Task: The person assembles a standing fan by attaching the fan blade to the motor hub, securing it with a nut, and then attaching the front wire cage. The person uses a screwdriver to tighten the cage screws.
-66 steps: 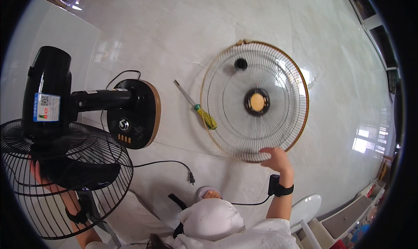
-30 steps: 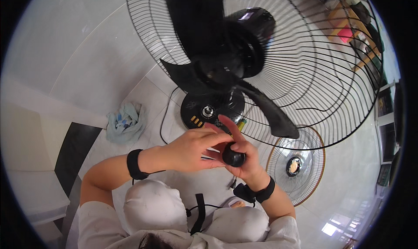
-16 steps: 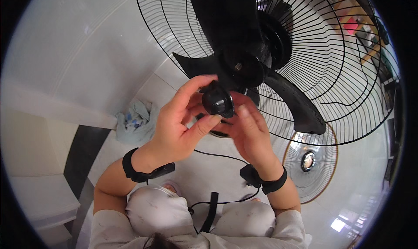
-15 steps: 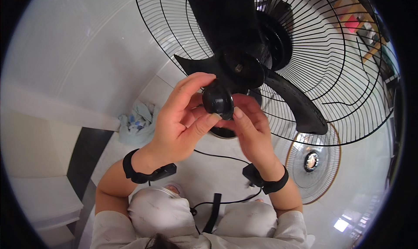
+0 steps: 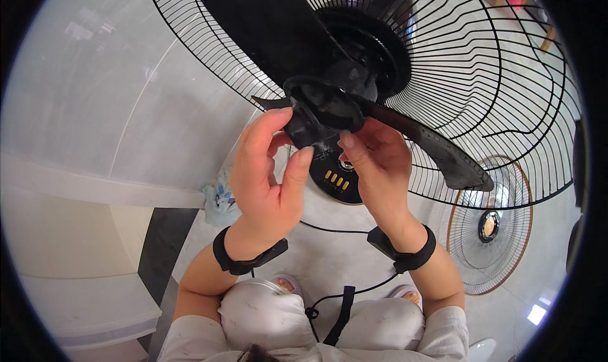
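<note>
Two bent knees in pale trousers (image 5: 266, 311) nearest, low in the frame, with a black cable (image 5: 342, 286) trailing between them. Just beyond, both wrists banded in black straps (image 5: 244, 260), forearms rising from the near edge. Left hand (image 5: 266, 178) raised, thumb and forefinger closed narrowly on the left side of the black blade cap (image 5: 316, 118) at the fan's hub. Right hand (image 5: 377, 165) pressed against the same cap from the right, fingertips touching it, remaining fingers loosely curled behind. Cap seated at the middle of the black fan blades (image 5: 418, 143), dead centre of the scene, just in front of the motor housing. Behind the blades, the black wire rear grille (image 5: 506, 83) spreading wide across the far upper half. Down between the hands, farther off on the floor, the round black fan base (image 5: 339, 181) with a row of small orange buttons. Near left of that base, a crumpled blue-and-white cloth (image 5: 218, 197). Far right on the pale floor (image 5: 114, 96), the detached front grille (image 5: 487, 226) lying flat, gold-rimmed, with a dark centre disc.
</note>
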A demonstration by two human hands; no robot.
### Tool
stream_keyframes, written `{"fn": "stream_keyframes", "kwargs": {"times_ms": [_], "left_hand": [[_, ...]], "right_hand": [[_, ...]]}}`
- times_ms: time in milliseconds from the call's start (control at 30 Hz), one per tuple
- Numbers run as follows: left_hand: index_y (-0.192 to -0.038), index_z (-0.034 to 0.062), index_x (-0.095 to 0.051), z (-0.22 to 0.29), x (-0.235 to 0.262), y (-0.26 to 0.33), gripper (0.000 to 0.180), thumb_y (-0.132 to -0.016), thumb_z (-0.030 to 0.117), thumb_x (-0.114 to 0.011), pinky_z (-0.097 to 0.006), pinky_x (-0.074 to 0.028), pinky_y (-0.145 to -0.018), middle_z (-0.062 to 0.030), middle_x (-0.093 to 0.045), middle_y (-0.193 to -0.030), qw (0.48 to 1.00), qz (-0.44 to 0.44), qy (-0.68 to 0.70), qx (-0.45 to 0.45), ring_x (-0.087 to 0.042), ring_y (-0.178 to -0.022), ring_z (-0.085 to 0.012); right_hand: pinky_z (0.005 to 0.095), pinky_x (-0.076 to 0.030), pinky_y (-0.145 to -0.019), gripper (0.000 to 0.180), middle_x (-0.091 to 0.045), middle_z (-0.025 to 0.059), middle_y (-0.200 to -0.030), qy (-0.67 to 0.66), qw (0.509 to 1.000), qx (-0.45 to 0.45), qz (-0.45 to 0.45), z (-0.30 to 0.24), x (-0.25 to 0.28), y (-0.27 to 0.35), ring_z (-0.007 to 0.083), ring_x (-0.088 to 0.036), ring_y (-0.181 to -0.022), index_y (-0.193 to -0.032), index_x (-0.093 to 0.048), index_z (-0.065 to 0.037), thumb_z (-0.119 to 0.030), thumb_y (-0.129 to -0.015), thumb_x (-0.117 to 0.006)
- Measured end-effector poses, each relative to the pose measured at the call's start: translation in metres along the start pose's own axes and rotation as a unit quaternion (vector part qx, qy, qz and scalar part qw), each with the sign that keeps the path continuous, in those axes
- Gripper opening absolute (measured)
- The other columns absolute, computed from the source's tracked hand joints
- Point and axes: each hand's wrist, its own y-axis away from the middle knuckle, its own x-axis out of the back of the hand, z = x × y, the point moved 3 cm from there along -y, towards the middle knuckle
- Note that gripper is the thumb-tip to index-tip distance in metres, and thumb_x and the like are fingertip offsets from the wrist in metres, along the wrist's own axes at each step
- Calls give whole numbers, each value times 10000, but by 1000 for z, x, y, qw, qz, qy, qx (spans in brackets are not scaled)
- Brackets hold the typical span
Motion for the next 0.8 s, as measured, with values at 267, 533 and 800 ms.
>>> {"fn": "stream_keyframes", "kwargs": {"times_ms": [267, 533, 800], "left_hand": [[-1066, -11, -505, -4, -7, -4, 400, -734, 87, -707, -255, -435, -603, -99, -574, -904, 979, -10, -188, -79, -512, -683, -158], [-1002, -2, -511, -9, -11, -7, 398, -697, 84, -753, -192, -427, -515, -69, -577, -830, 996, 33, -79, 36, -526, -598, -98], [-1035, -30, -479, -6, -8, -8, 387, -735, 44, -712, -206, -466, -564, -89, -588, -880, 998, 6, -63, 22, -566, -674, -95]], "right_hand": [[169, -439, -545, 107, -615, 6, -720, -34, 999, 6, -2, -1, 4, -4, 44, -534, -604, -840, -635, 12, -36, -760, -688], [218, -479, -576, 199, -646, 50, -734, 106, 986, 122, 29, 7, -2, -1, 109, -610, -632, -851, -643, 3, -97, -706, -735], [268, -488, -557, 159, -647, 98, -723, 180, 979, 90, -40, 13, -16, -8, 207, -616, -588, -836, -654, -18, -161, -769, -669]]}}
